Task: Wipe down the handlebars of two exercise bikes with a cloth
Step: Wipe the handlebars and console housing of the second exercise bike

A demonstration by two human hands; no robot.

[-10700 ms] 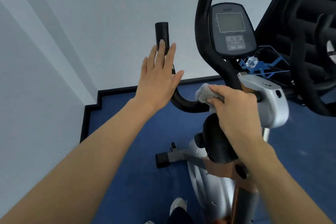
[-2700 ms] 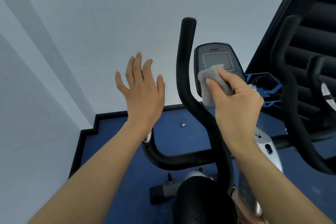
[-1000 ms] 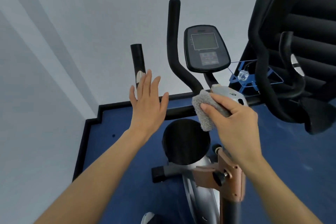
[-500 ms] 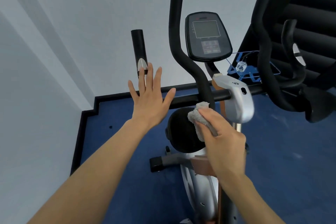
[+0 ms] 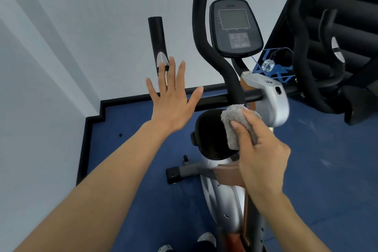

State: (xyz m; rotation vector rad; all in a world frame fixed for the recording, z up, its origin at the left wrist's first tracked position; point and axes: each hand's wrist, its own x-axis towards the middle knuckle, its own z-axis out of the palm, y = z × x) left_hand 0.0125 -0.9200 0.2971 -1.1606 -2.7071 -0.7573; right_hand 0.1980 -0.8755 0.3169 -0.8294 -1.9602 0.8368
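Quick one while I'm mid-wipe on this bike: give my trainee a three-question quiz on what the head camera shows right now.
1. True or false: the left hand grips the short upright handle.
2. Which hand holds the grey cloth? A) left B) right C) neither
3. Fill in: the display console sits just to the ____ of the tall curved handlebar in the picture.

Key:
1. False: it is open with fingers spread, not wrapped round the handle.
2. B: the right hand is closed on it, below the crossbar.
3. Right.
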